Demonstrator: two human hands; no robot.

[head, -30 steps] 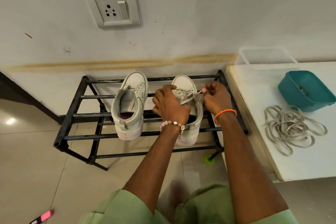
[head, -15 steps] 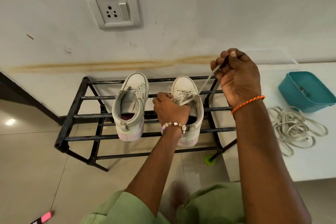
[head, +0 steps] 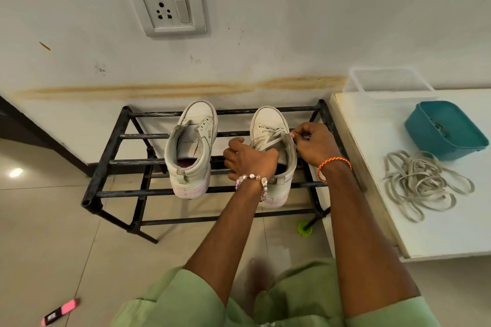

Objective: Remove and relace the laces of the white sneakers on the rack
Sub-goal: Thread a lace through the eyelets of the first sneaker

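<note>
- Left hand [head: 249,158] grips the right sneaker [head: 273,146] at its collar on the rack [head: 111,162].
- Right hand [head: 313,145] pinches its lace [head: 268,139] closed at an eyelet.

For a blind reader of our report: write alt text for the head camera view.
A person's left hand steadies the right-hand white sneaker on a black metal rack while the right hand pinches its lace at the eyelets. A second, laceless white sneaker stands beside it; loose grey laces lie on a white table.
</note>
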